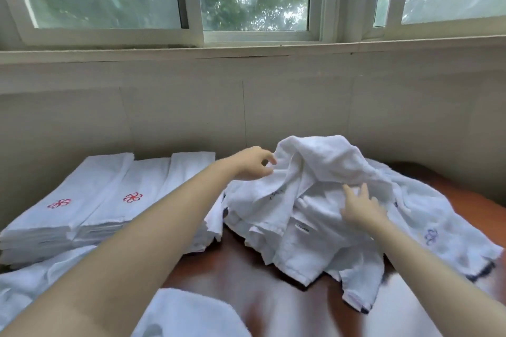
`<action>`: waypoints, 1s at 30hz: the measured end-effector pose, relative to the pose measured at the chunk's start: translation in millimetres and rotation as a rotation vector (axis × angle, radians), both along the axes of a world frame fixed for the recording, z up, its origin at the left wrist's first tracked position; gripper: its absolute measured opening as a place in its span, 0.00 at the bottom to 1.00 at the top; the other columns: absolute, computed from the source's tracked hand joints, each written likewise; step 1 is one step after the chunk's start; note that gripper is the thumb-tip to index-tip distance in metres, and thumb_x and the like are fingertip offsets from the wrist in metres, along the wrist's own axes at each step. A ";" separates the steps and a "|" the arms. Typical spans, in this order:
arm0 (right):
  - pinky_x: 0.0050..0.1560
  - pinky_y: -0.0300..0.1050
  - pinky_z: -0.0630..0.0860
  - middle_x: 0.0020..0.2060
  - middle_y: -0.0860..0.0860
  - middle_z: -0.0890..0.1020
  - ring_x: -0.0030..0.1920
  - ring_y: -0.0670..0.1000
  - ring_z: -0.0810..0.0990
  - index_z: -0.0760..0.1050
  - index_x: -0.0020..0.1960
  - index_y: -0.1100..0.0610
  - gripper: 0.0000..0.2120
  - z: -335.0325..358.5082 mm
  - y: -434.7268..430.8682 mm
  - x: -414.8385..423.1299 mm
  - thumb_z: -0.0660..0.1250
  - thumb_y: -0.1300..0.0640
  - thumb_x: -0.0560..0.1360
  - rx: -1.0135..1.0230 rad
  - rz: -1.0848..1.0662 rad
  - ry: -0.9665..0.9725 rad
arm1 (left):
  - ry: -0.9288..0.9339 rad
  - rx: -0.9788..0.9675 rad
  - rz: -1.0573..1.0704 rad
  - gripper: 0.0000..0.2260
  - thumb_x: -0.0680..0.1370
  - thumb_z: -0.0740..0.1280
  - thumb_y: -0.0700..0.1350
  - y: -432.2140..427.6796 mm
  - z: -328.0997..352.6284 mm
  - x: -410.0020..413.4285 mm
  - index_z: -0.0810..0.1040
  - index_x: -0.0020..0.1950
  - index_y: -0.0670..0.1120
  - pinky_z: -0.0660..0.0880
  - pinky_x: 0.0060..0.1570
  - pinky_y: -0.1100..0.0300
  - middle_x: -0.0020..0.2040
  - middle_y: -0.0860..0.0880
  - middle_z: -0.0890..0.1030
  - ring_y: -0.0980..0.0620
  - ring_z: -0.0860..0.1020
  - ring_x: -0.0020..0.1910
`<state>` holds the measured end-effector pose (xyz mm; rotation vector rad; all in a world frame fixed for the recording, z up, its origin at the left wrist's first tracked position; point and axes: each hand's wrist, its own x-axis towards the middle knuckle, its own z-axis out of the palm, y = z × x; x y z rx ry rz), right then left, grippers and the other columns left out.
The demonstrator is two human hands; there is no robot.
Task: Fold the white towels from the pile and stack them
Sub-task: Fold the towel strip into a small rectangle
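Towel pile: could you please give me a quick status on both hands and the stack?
Left hand at edge of towel pile, fingers curled, grip unclear. Right hand flat on it. Folded stacks to the left. Nothing in the way.

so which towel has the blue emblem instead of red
The loose towel spread at the right edge of the pile; both emblems on the folded stacks are red.

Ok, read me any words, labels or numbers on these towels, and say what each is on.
No word or number is readable.
Red flower-like emblems on the folded towels: signs, no letters.
Dark label on the pile: too blurred to read.
Dark marking higher on the pile: too blurred.
Bluish emblem on the towel at the right: blurred, no letters.
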<state>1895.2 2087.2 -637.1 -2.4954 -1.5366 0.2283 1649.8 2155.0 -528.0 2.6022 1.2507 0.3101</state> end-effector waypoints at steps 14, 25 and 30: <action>0.46 0.47 0.67 0.53 0.53 0.72 0.55 0.54 0.72 0.73 0.56 0.55 0.26 -92.6 -135.1 -270.6 0.57 0.34 0.74 -0.027 0.817 -0.060 | 0.352 -0.317 0.602 0.41 0.74 0.67 0.60 -124.8 -177.1 -271.2 0.45 0.78 0.54 0.53 0.73 0.45 0.78 0.44 0.44 0.43 0.46 0.77; 0.44 0.46 0.67 0.53 0.51 0.75 0.54 0.56 0.75 0.66 0.59 0.54 0.14 -95.5 -97.5 -285.9 0.57 0.64 0.74 0.166 0.496 -0.301 | -0.384 0.063 1.085 0.30 0.81 0.55 0.56 -166.4 -219.9 -303.7 0.56 0.76 0.38 0.56 0.71 0.54 0.73 0.38 0.63 0.42 0.61 0.73; 0.44 0.48 0.66 0.48 0.54 0.77 0.51 0.58 0.75 0.69 0.56 0.57 0.12 -99.9 -74.7 -265.8 0.57 0.65 0.73 0.241 0.383 -0.371 | 0.406 -0.062 1.085 0.29 0.82 0.48 0.59 -182.7 -210.5 -299.8 0.52 0.77 0.43 0.68 0.60 0.50 0.70 0.37 0.65 0.38 0.67 0.67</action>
